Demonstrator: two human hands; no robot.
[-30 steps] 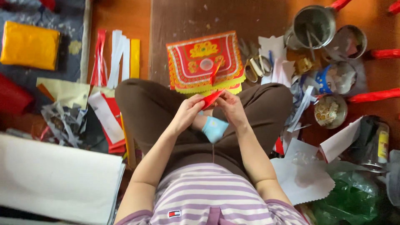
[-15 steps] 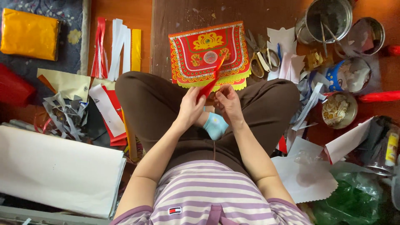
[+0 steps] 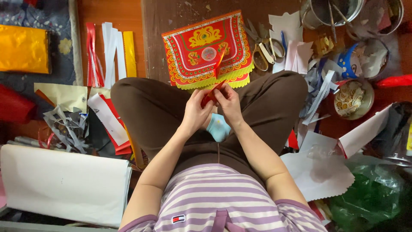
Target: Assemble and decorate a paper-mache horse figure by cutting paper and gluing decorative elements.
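I sit cross-legged in brown trousers and a striped shirt. My left hand (image 3: pixel 195 112) and my right hand (image 3: pixel 228 103) meet above my lap, both pinching a small red paper strip (image 3: pixel 212 92) that points up and to the right. Just beyond my knees lies a stack of red and yellow ornate paper pieces (image 3: pixel 206 50) with a fringed lower edge. A light blue sock (image 3: pixel 218 128) shows under my wrists.
Scissors (image 3: pixel 262 52) and white paper scraps (image 3: pixel 288 43) lie right of the stack. Metal bowls (image 3: pixel 349 99) and a pot (image 3: pixel 330 10) stand at the right. Red, white and yellow strips (image 3: pixel 109 53) lie at the left, a large white sheet (image 3: pixel 60 184) lower left, a green bag (image 3: pixel 365 197) lower right.
The view has shifted, so the floor items sit higher in the frame. My hands stay together on the red strip, which has turned a little between the fingers.
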